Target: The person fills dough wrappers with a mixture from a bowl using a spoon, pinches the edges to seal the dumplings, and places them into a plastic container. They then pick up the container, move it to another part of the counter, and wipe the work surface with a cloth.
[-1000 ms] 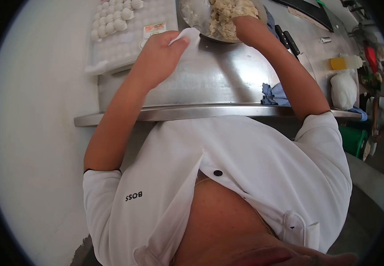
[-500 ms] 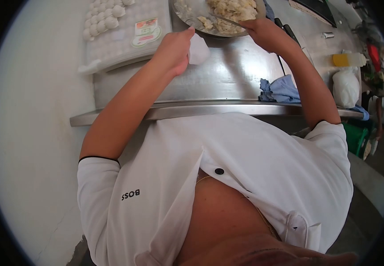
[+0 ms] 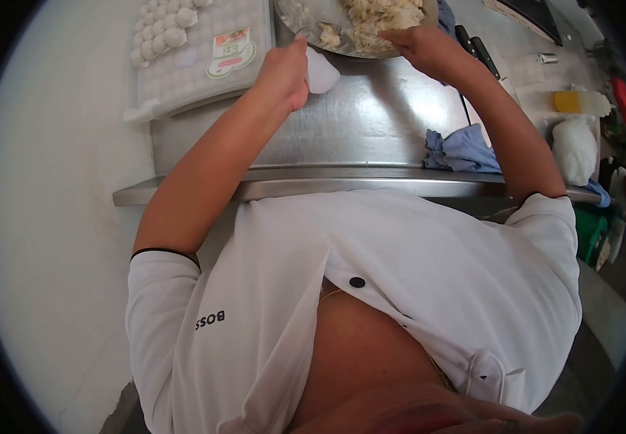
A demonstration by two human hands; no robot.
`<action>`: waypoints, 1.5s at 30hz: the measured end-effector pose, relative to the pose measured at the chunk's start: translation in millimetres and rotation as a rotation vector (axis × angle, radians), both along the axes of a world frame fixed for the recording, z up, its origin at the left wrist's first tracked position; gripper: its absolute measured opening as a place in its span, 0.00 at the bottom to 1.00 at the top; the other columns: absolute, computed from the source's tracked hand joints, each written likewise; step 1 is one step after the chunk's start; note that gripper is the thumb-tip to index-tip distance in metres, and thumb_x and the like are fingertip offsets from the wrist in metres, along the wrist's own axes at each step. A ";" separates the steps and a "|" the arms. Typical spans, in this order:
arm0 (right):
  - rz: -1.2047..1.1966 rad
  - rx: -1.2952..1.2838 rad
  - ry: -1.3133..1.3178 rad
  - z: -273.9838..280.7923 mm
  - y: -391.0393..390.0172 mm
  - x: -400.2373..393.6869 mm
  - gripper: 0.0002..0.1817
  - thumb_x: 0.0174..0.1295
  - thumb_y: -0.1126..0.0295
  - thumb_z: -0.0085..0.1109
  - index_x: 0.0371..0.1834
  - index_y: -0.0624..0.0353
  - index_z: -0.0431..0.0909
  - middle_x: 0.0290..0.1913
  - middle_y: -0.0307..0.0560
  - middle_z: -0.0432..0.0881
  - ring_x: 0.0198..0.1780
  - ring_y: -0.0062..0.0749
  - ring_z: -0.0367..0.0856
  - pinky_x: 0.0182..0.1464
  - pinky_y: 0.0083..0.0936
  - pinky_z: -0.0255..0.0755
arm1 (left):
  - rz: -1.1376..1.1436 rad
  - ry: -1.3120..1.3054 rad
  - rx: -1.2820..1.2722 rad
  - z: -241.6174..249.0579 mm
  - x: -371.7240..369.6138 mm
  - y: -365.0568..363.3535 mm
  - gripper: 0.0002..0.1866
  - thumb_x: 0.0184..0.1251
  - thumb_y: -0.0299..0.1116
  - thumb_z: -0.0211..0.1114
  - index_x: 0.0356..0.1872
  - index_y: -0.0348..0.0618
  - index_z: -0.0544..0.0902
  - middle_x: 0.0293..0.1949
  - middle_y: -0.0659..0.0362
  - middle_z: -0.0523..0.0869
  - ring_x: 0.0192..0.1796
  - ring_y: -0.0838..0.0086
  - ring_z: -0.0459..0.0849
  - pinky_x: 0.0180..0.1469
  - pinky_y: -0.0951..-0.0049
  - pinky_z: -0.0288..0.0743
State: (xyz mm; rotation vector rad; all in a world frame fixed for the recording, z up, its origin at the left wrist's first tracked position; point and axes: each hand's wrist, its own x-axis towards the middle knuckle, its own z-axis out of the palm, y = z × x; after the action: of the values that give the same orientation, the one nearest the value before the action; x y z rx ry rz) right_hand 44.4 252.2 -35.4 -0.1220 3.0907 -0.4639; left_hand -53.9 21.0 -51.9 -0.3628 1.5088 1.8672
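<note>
A wide round metal bowl (image 3: 305, 35), cut off by the top edge of the view, holds pale, chunky, mashed-looking food (image 3: 381, 18). My left hand (image 3: 287, 71) is closed on a white cloth (image 3: 322, 72) at the bowl's near left rim. The cloth hangs down over the metal counter. At the right side of the bowl, my right hand (image 3: 425, 49) is closed around a thin metal utensil (image 3: 363, 31) that reaches left across the food. Its working end is too indistinct to tell the kind.
Left of the bowl, egg trays (image 3: 190, 76) hold several white eggs (image 3: 161, 29). A blue cloth (image 3: 465, 150) lies near the counter's front edge (image 3: 327, 188). Black-handled knives (image 3: 479, 50), a yellow-filled bottle (image 3: 580, 103) and a white bag (image 3: 575, 152) are at right.
The utensil in my right hand has shifted slightly left and lies flatter over the food. My left hand has moved slightly up and left with the cloth. The whole view has shifted a little.
</note>
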 end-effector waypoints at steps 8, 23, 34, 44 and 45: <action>0.000 -0.244 -0.167 3.2 12.5 33.2 0.18 0.72 0.67 0.54 0.63 0.52 0.78 0.29 0.54 0.80 0.28 0.33 0.74 0.40 0.30 0.74 | 0.051 0.023 0.093 0.1 -3.3 8.0 0.19 0.78 0.37 0.51 0.49 0.24 0.70 0.46 0.50 0.76 0.43 0.67 0.78 0.45 0.64 0.79; -0.008 -0.443 -0.062 48.4 -34.9 95.9 0.20 0.69 0.71 0.58 0.64 0.52 0.78 0.31 0.51 0.80 0.32 0.38 0.73 0.40 0.29 0.71 | 0.092 -0.089 0.360 23.9 -4.6 -16.6 0.18 0.80 0.32 0.48 0.60 0.26 0.66 0.57 0.46 0.76 0.56 0.58 0.80 0.59 0.51 0.78; -0.152 -0.556 0.144 61.0 -48.9 82.6 0.16 0.68 0.68 0.61 0.57 0.56 0.82 0.36 0.51 0.85 0.39 0.27 0.80 0.44 0.26 0.73 | 0.051 0.038 0.397 58.8 -3.5 -47.0 0.24 0.83 0.42 0.40 0.62 0.27 0.67 0.60 0.45 0.75 0.61 0.53 0.78 0.64 0.48 0.75; -0.126 0.071 0.241 31.1 -87.4 23.4 0.15 0.61 0.60 0.64 0.44 0.58 0.82 0.40 0.54 0.80 0.45 0.49 0.82 0.48 0.42 0.76 | -0.068 -0.013 0.616 87.4 22.1 -65.2 0.24 0.83 0.44 0.42 0.63 0.31 0.65 0.62 0.46 0.73 0.64 0.54 0.75 0.68 0.49 0.70; -0.114 0.070 0.240 31.9 -102.7 21.7 0.15 0.61 0.60 0.64 0.44 0.58 0.82 0.40 0.54 0.80 0.45 0.49 0.82 0.48 0.42 0.76 | -0.042 0.000 0.625 87.6 24.4 -66.0 0.24 0.83 0.44 0.42 0.63 0.31 0.65 0.62 0.46 0.73 0.64 0.54 0.74 0.68 0.49 0.70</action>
State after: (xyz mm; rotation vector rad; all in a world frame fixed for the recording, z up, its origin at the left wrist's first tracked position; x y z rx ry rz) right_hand 66.2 149.5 -3.5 -0.0003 3.3590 -0.3687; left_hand -29.5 -45.1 35.7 -0.0345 0.8527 2.1785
